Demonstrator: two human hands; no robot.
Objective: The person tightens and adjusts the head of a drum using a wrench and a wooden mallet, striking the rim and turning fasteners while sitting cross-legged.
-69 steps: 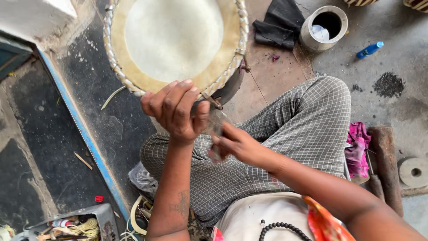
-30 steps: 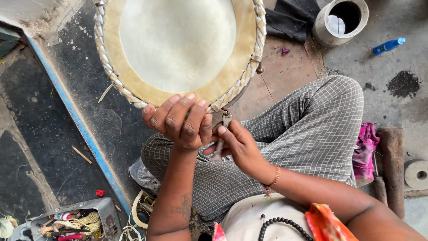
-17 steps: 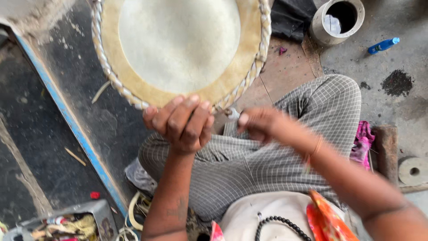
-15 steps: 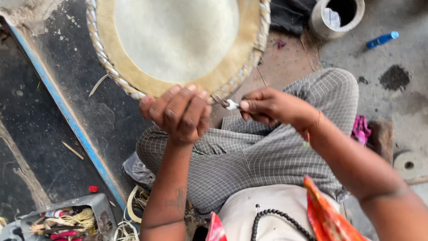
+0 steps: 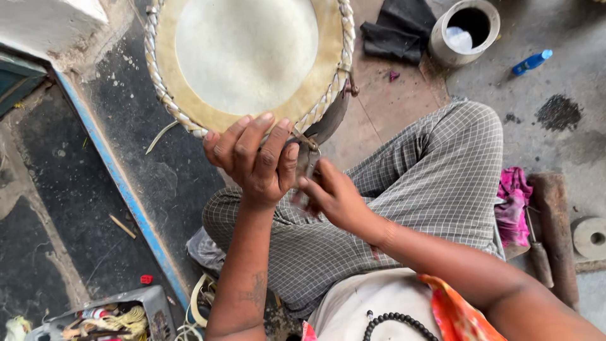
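The left hand (image 5: pixel 252 161) clasps the near rim of the drum (image 5: pixel 247 60), fingers curled over its braided edge. Just beside it, the right hand (image 5: pixel 334 196) pinches a strap (image 5: pixel 328 120) hanging from the rim, above the crossed legs.

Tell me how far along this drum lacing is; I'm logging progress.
Done: the pale skin sits on the drum head, and a braided lacing ring runs around the visible rim. In hand: the left hand grips the near rim, while the right hand works a small metal tool at a dark strap. Left: that strap hangs loose; the far rim is out of view.
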